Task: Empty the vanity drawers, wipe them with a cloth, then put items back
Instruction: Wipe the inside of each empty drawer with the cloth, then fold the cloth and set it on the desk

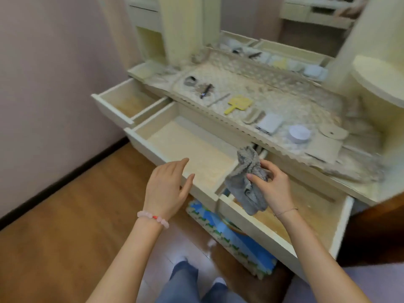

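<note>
A grey terry cloth [247,182], soft, nubbly and crumpled into loose folds, hangs over the divide between the middle and right drawers. Its long axis runs from the vanity's edge down toward the person, lower end dangling free. The right hand [273,189] pinches it at mid-length, fingers [254,179] and thumb curled into the fabric. The left hand [168,186] hovers over the front wall of the wide cream wooden middle drawer [192,145], fingers relaxed and spread, gripping nothing. A pink bead bracelet [153,218] circles that wrist. The small cream left drawer [129,101] and the long right drawer [319,211] also stand pulled out, their bottoms stained brownish. Beyond, on the lace-patterned tabletop [251,84], lie a yellow plastic hand mirror [239,103], a flat white rectangular box [269,124] and a round white jar [299,134]. A blue-and-green foam mat [240,237] lies on the wooden floor [76,204] beneath.
</note>
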